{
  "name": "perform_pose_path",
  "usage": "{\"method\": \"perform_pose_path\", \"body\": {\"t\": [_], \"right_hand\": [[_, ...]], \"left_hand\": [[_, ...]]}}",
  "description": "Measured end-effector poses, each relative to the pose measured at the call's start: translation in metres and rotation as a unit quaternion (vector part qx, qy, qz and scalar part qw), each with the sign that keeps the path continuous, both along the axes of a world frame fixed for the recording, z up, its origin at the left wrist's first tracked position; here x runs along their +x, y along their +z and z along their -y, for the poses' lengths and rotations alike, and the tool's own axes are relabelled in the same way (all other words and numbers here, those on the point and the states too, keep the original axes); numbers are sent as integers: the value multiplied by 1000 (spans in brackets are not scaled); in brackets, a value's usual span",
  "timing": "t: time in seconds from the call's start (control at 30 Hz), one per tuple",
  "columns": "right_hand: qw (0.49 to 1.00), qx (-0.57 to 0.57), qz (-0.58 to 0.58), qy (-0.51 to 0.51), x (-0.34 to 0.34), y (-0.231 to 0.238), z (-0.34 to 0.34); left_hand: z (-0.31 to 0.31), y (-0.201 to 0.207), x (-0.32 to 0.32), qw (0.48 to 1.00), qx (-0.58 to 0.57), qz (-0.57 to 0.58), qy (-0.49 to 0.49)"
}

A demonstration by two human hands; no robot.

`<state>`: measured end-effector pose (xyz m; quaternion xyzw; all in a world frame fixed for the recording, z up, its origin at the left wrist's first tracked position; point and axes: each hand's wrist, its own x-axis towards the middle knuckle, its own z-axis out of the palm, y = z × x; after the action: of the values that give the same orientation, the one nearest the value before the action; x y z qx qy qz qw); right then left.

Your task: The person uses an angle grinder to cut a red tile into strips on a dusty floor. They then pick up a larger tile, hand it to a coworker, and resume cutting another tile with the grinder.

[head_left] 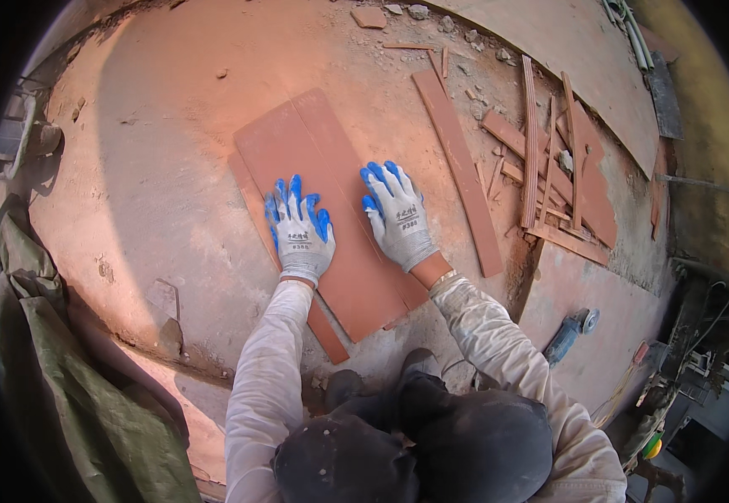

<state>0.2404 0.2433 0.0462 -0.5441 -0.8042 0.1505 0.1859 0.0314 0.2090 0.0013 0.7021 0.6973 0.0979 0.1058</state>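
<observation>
Two reddish-brown tile pieces lie side by side on the dusty ground in front of me: a wide tile and, along its right side, a narrower tile piece, with a thin seam between them. Another tile strip sticks out from under the wide tile's left edge. My left hand, in a grey glove with blue fingers, rests on the left part of the wide tile, fingers spread. Gloved the same way, my right hand lies flat at the right edge of the narrower piece. Neither hand grips anything.
A long tile strip lies to the right, beside a heap of broken tile offcuts. An angle grinder rests on a slab at lower right. Green tarpaulin hangs at the left. Rubble is scattered along the far edge.
</observation>
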Motion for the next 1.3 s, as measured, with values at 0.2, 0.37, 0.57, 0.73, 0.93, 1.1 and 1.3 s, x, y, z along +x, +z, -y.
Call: {"method": "perform_pose_path", "body": {"t": [0.2, 0.37, 0.57, 0.73, 0.93, 1.1, 1.3], "right_hand": [[998, -47, -11, 46, -20, -42, -35], [997, -64, 0, 41, -33, 1, -51], [992, 104, -48, 44, -29, 13, -86], [998, -26, -48, 39, -42, -56, -75], [993, -69, 91, 12, -46, 4, -88], [982, 162, -72, 68, -57, 106, -113], [971, 187, -112, 96, -75, 133, -123]], "left_hand": [[-4, -8, 0, 998, 27, -50, -32], [-9, 7, 1, 999, -8, -36, -24], [-10, -1, 0, 999, -27, -17, -21], [-6, -4, -1, 999, -16, -25, -29], [-9, -1, -1, 999, -29, -11, -26], [-9, -2, 5, 998, -54, -26, -27], [-10, -2, 2, 999, -42, 0, -28]]}}
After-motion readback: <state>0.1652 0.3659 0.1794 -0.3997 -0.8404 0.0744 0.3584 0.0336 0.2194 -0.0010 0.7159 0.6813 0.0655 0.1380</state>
